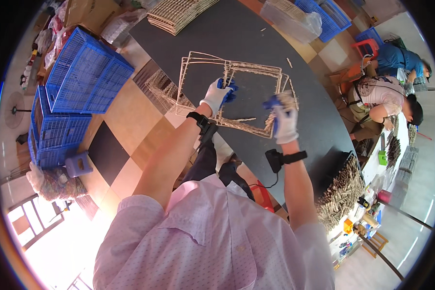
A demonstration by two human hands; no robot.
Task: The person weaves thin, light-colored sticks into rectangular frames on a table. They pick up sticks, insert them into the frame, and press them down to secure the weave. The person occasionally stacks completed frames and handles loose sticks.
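My left hand (217, 94), in a white glove with blue fingers, is closed round the middle bar of a thin beige rectangular frame (253, 67). The frame is held over the dark table, and a second thin rectangular outline overlaps it at the left. Light brown twisted strands wrap parts of its bars, mostly the lower right corner. My right hand (285, 123), gloved the same way, is at the frame's right side. Motion smears its fingers, and a brownish bit shows beside them; whether it grips anything is unclear. Both wrists wear black straps with small devices.
The dark grey table (241, 29) carries a stack of woven beige panels (179, 15) at its far left. A black crate (340, 176) of twisted brown strands stands at the right. Blue plastic crates (87, 72) are piled at left. Two people (379, 99) work farther right.
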